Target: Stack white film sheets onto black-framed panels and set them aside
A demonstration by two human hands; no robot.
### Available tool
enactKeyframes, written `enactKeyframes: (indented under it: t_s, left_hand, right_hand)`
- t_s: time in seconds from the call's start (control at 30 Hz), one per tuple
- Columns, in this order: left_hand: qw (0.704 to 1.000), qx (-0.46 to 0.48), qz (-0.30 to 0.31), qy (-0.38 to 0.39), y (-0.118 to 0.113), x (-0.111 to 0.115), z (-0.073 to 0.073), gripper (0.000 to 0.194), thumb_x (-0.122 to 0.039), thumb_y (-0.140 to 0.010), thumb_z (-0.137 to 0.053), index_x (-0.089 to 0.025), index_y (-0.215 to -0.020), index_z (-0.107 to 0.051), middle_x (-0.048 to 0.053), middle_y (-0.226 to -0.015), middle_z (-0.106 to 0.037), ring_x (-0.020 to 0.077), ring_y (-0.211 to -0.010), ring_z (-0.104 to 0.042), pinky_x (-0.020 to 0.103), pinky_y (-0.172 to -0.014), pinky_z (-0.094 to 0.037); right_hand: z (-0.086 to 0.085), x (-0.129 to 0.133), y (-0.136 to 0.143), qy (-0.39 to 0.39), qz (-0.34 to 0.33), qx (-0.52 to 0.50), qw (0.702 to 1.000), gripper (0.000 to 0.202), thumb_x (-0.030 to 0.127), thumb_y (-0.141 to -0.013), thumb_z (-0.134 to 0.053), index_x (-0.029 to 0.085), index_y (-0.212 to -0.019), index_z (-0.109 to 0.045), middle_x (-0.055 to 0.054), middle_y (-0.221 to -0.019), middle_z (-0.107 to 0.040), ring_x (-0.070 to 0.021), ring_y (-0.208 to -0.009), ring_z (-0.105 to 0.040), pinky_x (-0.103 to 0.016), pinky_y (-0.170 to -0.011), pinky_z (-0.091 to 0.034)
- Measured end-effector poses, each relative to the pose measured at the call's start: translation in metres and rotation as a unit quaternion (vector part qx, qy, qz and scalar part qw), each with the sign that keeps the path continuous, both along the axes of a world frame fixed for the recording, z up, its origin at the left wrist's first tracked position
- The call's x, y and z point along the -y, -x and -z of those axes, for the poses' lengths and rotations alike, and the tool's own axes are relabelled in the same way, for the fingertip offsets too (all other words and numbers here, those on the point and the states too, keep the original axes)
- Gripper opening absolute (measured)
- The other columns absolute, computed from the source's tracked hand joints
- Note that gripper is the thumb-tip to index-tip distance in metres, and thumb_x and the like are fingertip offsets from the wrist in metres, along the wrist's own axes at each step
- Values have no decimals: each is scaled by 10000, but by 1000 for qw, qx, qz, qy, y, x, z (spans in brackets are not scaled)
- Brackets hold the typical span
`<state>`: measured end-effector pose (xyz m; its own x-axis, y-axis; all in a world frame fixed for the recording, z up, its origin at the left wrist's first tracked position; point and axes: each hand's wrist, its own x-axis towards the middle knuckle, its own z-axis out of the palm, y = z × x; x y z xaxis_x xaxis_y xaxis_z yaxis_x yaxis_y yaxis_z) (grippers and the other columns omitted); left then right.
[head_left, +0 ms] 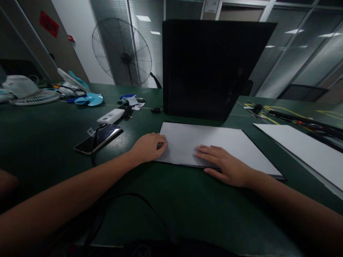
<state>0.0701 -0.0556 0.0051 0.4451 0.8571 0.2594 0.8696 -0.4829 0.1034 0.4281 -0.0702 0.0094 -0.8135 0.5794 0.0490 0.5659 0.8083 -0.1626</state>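
Observation:
A white sheet (182,142) lies flat on the green table, with a thin black edge showing along its front and right sides. My left hand (150,147) is at the sheet's left edge, fingers curled and thumb meeting the forefinger over that edge. On the sheet's front part rests my right hand (221,162), palm down and open, its fingers stretched to the left and its thumb at the front edge. Right behind the sheet rises a large black panel (211,67), tilted upright.
Left of my left hand are a phone (98,140) with a cable across it and a white device (111,116). Fan parts (89,99) lie at the far left. Another white sheet (305,142) and dark rods (305,119) are on the right. A cable (139,194) crosses the near table.

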Motion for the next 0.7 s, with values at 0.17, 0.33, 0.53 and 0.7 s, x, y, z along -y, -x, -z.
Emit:
enactKeyframes:
  t_s: [0.17, 0.33, 0.53, 0.7]
  left_hand:
    - [1000, 3, 2, 7, 0, -2, 3, 478, -447, -1014, -439, -195, -1274, -752, 78, -1412, -704, 279, -1349, -628, 508, -1222, -415]
    - [1000, -25, -7, 9, -3, 0, -1, 494, -437, -1019, -428, -172, -1303, -735, 105, -1441, -681, 318, -1396, -585, 555, -1232, -376]
    - [996, -51, 74, 13, -9, 17, -13, 631, -570, -1014, -461, -183, -1497, -584, 130, -1637, -466, 327, -1540, -400, 556, -1288, -245]
    - [976, -59, 201, 59, -17, 30, -16, 748, -600, -955, -608, -290, -1611, -425, 70, -1721, -302, 320, -1600, -261, 552, -1312, -169]
  right_hand:
    - [4, -1, -2, 12, 22, 35, 999, 742, 607, -1047, -450, 402, -1689, -140, -12, -1738, -74, -365, -1599, -97, -711, -1262, -94]
    - [6, 0, -1, 18, 28, 25, 999, 721, 598, -1053, -432, 410, -1686, -141, -11, -1734, -81, -382, -1588, -112, -719, -1253, -93]
    - [3, -3, -3, 27, 42, -11, 999, 700, 596, -1061, -395, 387, -1691, -173, -22, -1735, -117, -351, -1594, -143, -694, -1264, -131]
    - [-12, -39, -41, -111, 244, -73, 960, 686, 589, -1066, -313, 185, -1607, -431, -149, -1632, -416, -346, -1523, -368, -606, -1242, -304]
